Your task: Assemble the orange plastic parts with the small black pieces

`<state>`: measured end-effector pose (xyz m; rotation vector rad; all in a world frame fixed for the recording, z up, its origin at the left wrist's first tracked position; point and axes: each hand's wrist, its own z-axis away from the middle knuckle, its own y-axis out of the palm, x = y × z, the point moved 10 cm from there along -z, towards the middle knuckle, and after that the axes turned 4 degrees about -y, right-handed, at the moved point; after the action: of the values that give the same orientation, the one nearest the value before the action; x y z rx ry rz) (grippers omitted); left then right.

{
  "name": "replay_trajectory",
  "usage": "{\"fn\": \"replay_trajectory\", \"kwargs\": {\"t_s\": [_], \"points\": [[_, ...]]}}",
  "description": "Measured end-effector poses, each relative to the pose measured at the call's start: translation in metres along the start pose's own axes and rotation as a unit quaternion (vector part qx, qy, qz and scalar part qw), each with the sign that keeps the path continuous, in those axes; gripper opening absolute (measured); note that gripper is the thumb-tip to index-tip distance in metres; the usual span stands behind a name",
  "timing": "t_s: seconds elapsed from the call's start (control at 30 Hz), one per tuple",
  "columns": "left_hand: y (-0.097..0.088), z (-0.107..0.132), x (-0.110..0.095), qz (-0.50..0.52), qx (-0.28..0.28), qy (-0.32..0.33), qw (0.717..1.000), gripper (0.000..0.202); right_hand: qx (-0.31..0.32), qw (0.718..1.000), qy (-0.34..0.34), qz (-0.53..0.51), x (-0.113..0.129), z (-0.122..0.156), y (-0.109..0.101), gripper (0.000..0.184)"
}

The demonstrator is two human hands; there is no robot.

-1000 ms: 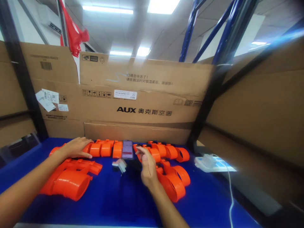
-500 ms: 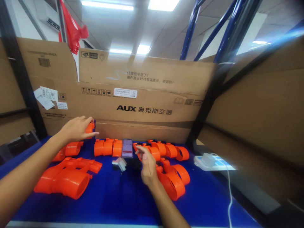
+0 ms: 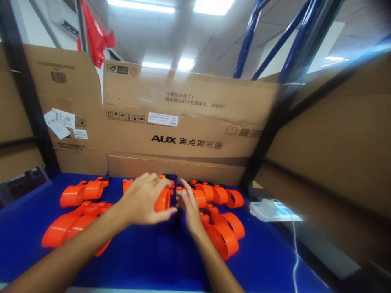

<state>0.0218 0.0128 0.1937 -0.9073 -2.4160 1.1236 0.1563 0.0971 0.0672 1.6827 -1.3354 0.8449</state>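
Over the middle of the table, my left hand (image 3: 146, 199) is wrapped round an orange plastic ring-shaped part (image 3: 163, 199) with a dark piece at its upper end. My right hand (image 3: 190, 207) is close by on the right, its fingers apart and pointing at that part; I cannot tell whether they touch it. More orange ring parts (image 3: 200, 198) stand in a row behind my right hand, and a larger double-ring orange part (image 3: 224, 236) lies beside my right wrist. My left forearm partly covers another large orange part (image 3: 61, 230).
A blue surface (image 3: 146, 260) carries everything. Smaller orange parts (image 3: 73, 195) lie at the back left. On the right is a white power strip (image 3: 275, 209) with a cable (image 3: 295, 260). A cardboard panel (image 3: 131, 142) stands behind, between dark frame posts (image 3: 262, 142).
My left hand has moved right and nearer from the back left, bringing the orange ring part beside my right hand. It now hides the phone and small pale pieces. My right hand has barely moved.
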Motion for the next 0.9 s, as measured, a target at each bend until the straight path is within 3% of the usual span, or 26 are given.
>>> {"fn": "replay_trajectory", "kwargs": {"t_s": [0.13,0.23,0.3,0.37,0.47,0.57,0.67,0.77,0.9], "points": [[0.035,0.008,-0.03,0.087,0.012,0.026,0.996,0.065,-0.02,0.998,0.025,-0.049,-0.004,-0.001,-0.003,0.064],[0.047,0.012,-0.027,0.201,0.013,0.014,0.979,0.068,-0.035,0.998,0.008,-0.057,0.003,-0.001,-0.004,0.062],[0.049,0.013,-0.009,0.289,-0.026,-0.028,0.956,0.06,-0.036,0.997,0.004,-0.067,0.007,-0.001,-0.002,0.061],[0.056,0.016,0.019,0.361,-0.094,-0.115,0.92,0.054,-0.024,0.996,0.011,-0.083,0.008,-0.001,0.002,0.062],[0.091,0.023,0.053,0.455,-0.136,-0.251,0.843,0.051,0.014,0.996,0.017,-0.091,0.01,-0.002,0.012,0.063],[0.13,0.027,0.064,0.58,-0.137,-0.317,0.738,0.053,0.039,0.997,0.001,-0.068,0.011,-0.002,0.017,0.063],[0.15,0.032,0.07,0.662,-0.144,-0.353,0.646,0.048,0.034,0.999,-0.006,-0.027,0.007,-0.002,0.015,0.061],[0.155,0.038,0.074,0.685,-0.145,-0.372,0.609,0.045,0.01,1.0,0.006,0.01,-0.001,-0.001,0.007,0.056],[0.151,0.044,0.082,0.682,-0.175,-0.373,0.604,0.044,-0.009,1.0,0.019,0.023,-0.006,-0.001,0.0,0.046]]}}
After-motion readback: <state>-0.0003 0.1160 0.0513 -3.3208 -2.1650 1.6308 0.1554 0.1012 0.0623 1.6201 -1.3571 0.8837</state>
